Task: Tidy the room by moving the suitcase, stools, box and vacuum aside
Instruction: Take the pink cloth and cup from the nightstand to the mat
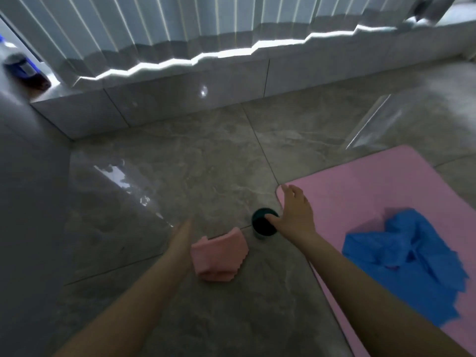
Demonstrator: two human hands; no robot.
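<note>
No suitcase, stool, box or vacuum is in view. My right hand (293, 212) hangs open with spread fingers over the corner of a pink mat (373, 191), its thumb over a dark green cup (261, 225) that stands on the floor. My left hand (183, 234) is stretched forward with straight fingers, blurred, above the grey tiled floor and holds nothing. A folded pink cloth (219, 256) lies on the floor just right of my left wrist.
A crumpled blue cloth (407, 258) lies on the pink mat at the right. A low tiled ledge (180, 96) with a grey pleated curtain (154, 29) above it runs along the far side. A dark bottle (23, 68) sits on the ledge at far left.
</note>
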